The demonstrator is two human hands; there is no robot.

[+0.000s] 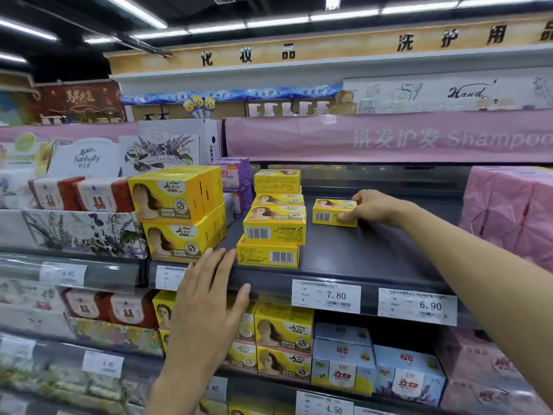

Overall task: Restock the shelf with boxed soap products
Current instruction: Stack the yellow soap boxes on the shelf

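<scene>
Person's right grip point(374, 208) pinches the yellow soap box point(330, 213) at its right end. The box sits on the shelf point(389, 253) just left of the grip. It looks light, stiff, thin-walled card, best held across the short ends. The left grip point(209, 292) is spread, empty.

My left hand point(209, 298) is raised, fingers straight and spread; my right hand point(372, 208), reaching far forward, grips a soap box point(329, 215).
</scene>
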